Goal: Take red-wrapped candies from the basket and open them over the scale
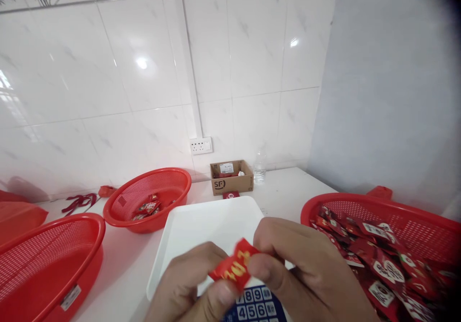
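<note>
Both hands pinch one small red packet [234,265] with yellow print, held just above the near edge of a white tray [201,226]. My left hand [187,288] grips its lower left corner between thumb and fingers. My right hand [306,274] grips its right side, fingers curled. Under the packet a blue keypad with white number keys [257,305] shows, partly hidden by the hands.
A red basket [396,245] full of red packets stands at the right. Another red basket [151,197] holding a few packets sits behind the tray, and a third [46,259] is at the near left. A cardboard box [230,178] and a clear bottle [259,168] stand by the tiled wall.
</note>
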{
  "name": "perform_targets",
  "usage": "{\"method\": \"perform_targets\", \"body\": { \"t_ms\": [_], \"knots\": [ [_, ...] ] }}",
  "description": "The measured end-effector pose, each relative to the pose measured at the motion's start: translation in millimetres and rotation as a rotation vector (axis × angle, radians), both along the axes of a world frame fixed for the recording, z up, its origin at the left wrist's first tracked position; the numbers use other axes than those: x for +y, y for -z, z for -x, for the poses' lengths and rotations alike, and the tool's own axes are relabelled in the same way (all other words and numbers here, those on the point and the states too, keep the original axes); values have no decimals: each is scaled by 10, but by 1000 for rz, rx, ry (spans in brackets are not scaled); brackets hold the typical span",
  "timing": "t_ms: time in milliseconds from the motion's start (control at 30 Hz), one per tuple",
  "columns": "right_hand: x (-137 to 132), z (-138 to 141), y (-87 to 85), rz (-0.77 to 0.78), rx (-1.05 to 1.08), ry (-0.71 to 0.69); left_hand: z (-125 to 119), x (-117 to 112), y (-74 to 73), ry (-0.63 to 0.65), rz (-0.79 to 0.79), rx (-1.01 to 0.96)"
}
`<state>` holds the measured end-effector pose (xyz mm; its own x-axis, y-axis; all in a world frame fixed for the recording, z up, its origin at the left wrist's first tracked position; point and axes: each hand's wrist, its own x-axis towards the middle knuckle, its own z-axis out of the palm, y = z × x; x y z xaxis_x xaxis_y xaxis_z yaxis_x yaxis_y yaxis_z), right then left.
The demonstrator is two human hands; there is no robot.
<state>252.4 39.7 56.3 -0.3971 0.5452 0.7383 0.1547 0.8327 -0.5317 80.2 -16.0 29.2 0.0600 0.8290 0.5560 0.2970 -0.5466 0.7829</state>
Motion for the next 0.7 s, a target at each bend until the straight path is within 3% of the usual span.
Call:
{"method": "perform_targets", "body": {
  "t_ms": [167,300,367,467,567,700],
  "knots": [
    [23,-54,11,81,122,91,550,371,-187,-574,26,79],
    [-11,-61,30,120,201,104,1059,792,-246,-746,89,135],
    [-20,-57,44,111,209,90,1203,886,-148,-774,128,190],
    [-12,-56,66,76,216,62,1214,848,82,-758,124,244],
    [-18,-24,74,37,206,45,1030,715,258,-693,93,256],
    [-115,130,68,20,116,6,691,553,280,-526,62,266]
  ]
}}
